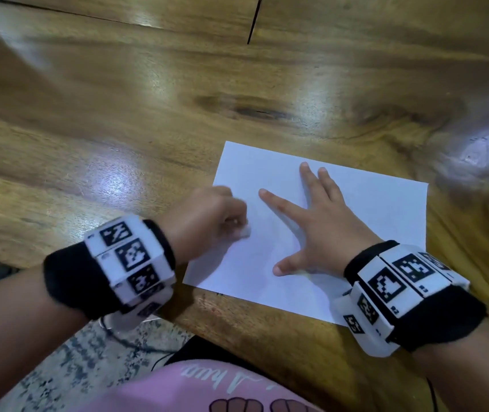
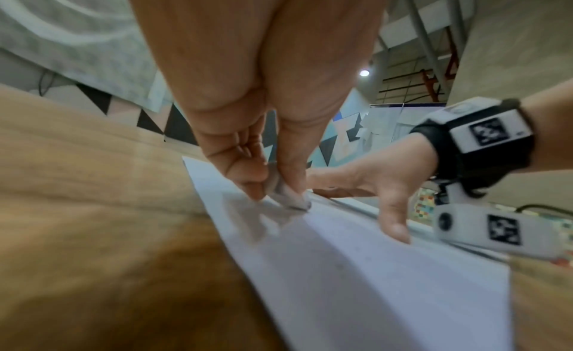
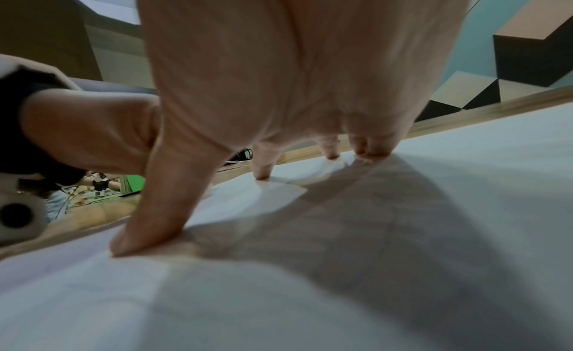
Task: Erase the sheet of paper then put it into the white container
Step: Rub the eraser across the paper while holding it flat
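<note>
A white sheet of paper (image 1: 365,227) lies flat near the front edge of the wooden table (image 1: 118,120). My left hand (image 1: 207,221) pinches a small whitish eraser (image 1: 244,231) and holds its tip on the sheet's left part; in the left wrist view the eraser (image 2: 290,197) touches the paper (image 2: 356,270) between thumb and fingers. My right hand (image 1: 320,221) lies flat on the sheet with fingers spread, pressing it down; the right wrist view shows its fingertips (image 3: 145,238) on the paper (image 3: 403,258). The white container is not in view.
The table's front edge (image 1: 207,316) runs diagonally just below the sheet. Beyond it are a speckled floor (image 1: 68,367) and a pink garment (image 1: 195,391). A dark seam (image 1: 253,22) crosses the tabletop at the far side.
</note>
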A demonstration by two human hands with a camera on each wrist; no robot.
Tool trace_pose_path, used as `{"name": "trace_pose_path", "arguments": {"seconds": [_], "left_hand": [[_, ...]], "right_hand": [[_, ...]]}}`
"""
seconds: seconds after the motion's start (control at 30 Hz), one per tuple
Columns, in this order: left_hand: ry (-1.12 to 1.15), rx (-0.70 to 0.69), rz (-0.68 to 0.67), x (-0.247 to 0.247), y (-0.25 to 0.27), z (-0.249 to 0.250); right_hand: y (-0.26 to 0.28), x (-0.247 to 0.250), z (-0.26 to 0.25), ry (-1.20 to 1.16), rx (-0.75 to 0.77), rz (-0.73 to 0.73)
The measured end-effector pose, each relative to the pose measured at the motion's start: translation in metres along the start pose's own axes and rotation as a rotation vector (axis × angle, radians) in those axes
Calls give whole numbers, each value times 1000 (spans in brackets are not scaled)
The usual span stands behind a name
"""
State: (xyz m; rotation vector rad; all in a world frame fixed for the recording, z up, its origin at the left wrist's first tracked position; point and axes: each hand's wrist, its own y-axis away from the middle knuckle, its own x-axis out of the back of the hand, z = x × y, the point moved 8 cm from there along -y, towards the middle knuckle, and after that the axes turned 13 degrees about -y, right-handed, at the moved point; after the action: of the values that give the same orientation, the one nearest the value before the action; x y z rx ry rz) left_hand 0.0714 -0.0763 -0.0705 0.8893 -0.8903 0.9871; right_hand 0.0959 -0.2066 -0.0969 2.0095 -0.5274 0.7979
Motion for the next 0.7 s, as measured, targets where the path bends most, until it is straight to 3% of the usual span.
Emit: {"name": "trace_pose_path", "arguments": {"seconds": [0.1, 0.27, 0.4, 0.47, 0.53, 0.67, 0.7], "left_hand": [[-10, -38, 30, -3, 1, -1], [111, -79, -227, -25, 38, -2], [33, -20, 36, -1, 16, -12], [20, -8, 87, 4, 12, -15], [33, -47, 28, -4, 21, -13], [36, -74, -251, -24, 43, -15], [42, -70, -252, -23, 42, -15]], "right_hand": [[1, 0, 0, -9, -4, -2], [0, 0, 0, 8, -7, -5], [1, 0, 0, -11, -3, -5], [1, 0, 1, -23, -5, -3], [1, 0, 0, -27, -7, -4], [1, 0, 0, -17, -13, -10], [1, 0, 0, -17, -13, -11]]}}
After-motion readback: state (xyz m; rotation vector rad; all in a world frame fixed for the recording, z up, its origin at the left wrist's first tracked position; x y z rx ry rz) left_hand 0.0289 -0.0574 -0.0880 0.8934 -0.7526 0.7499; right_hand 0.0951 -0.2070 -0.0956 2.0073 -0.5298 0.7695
